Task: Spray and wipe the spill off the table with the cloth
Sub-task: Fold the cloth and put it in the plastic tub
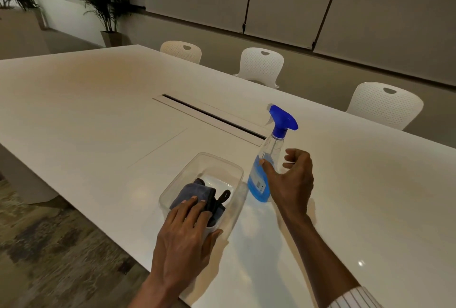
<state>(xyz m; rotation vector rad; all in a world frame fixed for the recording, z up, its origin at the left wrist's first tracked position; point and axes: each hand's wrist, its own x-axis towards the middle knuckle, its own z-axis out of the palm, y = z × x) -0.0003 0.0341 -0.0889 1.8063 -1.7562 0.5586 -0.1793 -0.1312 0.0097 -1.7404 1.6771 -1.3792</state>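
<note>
A clear spray bottle [265,172] with blue liquid and a blue trigger head stands upright on the white table [98,110]. My right hand [291,182] is open beside it, thumb touching the bottle's side, fingers curled behind it but not closed. A clear plastic tub [222,162] sits to the bottle's left, holding a folded grey-blue cloth [190,191] and a dark object. My left hand [182,241] reaches over the tub's near rim, fingertips resting flat on the cloth, thumb outside the tub wall. No spill is discernible on the tabletop.
A long dark cable slot [212,116] runs across the table behind the tub. Three white perforated chairs [261,66] stand along the far edge. The table's near edge runs diagonally by my left wrist, with patterned carpet [49,246] below. Potted palms [108,7] stand far left.
</note>
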